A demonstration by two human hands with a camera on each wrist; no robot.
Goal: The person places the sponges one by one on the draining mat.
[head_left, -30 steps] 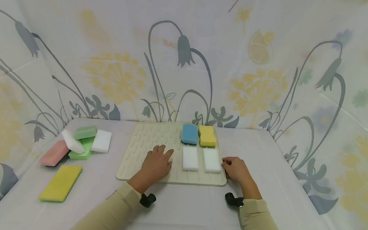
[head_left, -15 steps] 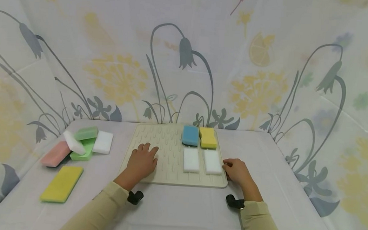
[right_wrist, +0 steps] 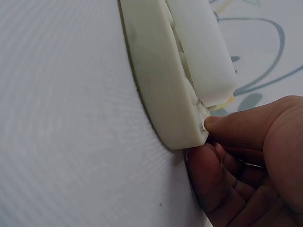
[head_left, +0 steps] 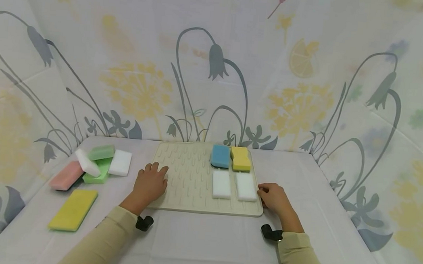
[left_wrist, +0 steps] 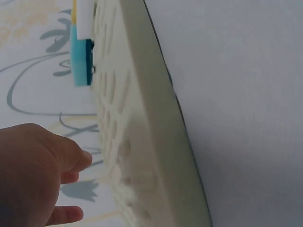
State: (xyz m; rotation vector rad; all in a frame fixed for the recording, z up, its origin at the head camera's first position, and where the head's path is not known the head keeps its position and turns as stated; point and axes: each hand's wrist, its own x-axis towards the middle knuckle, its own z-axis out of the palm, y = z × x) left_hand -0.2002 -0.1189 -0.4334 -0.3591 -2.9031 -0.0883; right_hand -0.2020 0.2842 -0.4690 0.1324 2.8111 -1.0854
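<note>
Probably light, rubbery and bendy, the mat [head_left: 190, 189] at frame centre suits a rim hold: right hand [head_left: 273, 197] pinches its right edge; left hand [head_left: 149, 184], fingers loose, grips nothing.

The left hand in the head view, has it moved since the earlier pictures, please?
Yes, the left hand has moved left across the pale mat, toward its left edge.
</note>
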